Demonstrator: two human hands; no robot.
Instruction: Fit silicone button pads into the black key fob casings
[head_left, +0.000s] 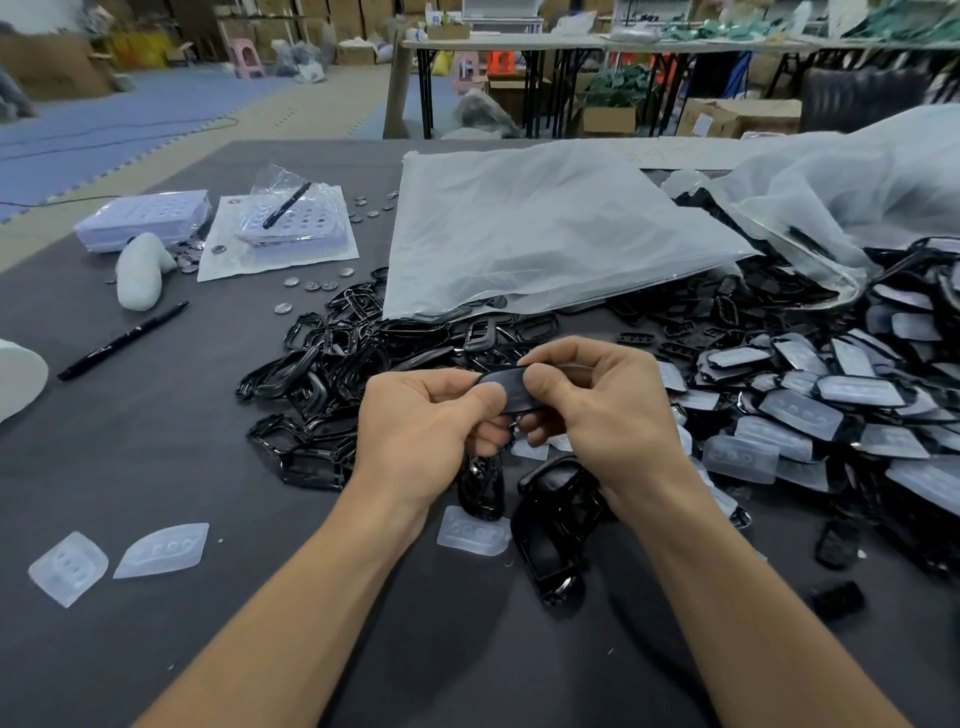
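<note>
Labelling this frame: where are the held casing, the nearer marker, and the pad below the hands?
casing (503, 388), head view, dark top face between the thumbs
marker (122, 341), head view, mid-barrel
pad (474, 533), head view, centre

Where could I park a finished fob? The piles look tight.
Bare cloth lies between the black pen and two loose silicone pads, left of the left hand. Right of the right hand is crowded.

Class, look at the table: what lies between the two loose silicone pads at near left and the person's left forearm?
Head view: only bare dark table between the silicone pads and left forearm.
</note>
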